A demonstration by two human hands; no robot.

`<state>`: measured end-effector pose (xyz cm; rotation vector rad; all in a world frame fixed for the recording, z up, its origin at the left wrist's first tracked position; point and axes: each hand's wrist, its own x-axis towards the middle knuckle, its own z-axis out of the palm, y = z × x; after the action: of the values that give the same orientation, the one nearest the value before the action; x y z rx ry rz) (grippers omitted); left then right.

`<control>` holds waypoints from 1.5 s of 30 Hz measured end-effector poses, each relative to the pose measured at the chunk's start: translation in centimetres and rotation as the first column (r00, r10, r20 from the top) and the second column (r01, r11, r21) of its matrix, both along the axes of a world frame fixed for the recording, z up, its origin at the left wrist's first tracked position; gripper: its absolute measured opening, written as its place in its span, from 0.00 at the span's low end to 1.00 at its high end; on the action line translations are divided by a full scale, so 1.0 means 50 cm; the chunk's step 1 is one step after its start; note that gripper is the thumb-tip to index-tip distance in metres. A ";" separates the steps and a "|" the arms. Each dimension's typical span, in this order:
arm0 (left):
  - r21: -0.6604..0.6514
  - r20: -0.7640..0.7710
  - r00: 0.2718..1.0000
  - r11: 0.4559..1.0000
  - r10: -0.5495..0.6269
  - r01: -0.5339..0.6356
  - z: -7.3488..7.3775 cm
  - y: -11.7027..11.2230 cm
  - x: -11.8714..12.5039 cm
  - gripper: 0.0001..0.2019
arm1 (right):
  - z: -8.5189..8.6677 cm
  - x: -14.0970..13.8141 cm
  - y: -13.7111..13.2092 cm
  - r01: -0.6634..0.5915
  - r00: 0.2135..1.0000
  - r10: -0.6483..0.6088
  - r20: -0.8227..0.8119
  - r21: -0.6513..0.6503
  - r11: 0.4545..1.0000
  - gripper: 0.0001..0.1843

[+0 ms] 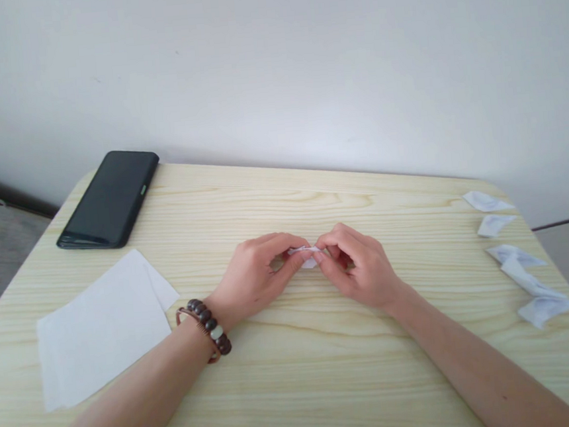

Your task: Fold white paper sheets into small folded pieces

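Near the middle of the table, my left hand (262,272) and my right hand (361,263) pinch a small folded piece of white paper (309,262) between thumbs and forefingers. The paper is seen nearly edge-on, and my fingers cover much of it, so its exact shape is hard to make out. Both hands are closed on it, the left at one end and the right at the other. A beaded bracelet (208,323) circles my left wrist.
Flat white paper sheets (105,332) lie at the left, close to my left forearm. Behind them a black phone (111,199) rests on the wooden table (289,386). Several folded white paper pieces (532,281) line the right edge. A pale wall (302,72) stands along the back.
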<state>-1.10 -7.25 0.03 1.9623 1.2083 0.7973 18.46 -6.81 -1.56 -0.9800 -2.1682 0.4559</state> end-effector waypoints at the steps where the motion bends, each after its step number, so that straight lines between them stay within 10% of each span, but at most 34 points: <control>1: -0.012 -0.003 1.000 1.000 0.014 -0.014 0.000 0.000 0.001 0.09 | 0.000 0.000 0.000 0.002 1.000 -0.002 0.005 -0.003 1.000 0.02; 18: -0.144 0.032 0.990 0.981 0.134 -0.128 0.007 0.004 -0.001 0.12 | 0.010 0.001 0.007 -0.085 0.994 0.096 0.049 -0.185 0.979 0.05; 45: -0.150 -0.030 0.998 0.987 -0.064 0.059 0.005 0.001 -0.008 0.10 | 0.005 0.005 0.007 -0.116 0.993 0.116 -0.016 -0.229 0.967 0.07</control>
<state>-1.49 -7.18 0.28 1.8878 1.1865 0.6259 18.72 -6.46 -1.33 -0.9762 -2.2134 0.7778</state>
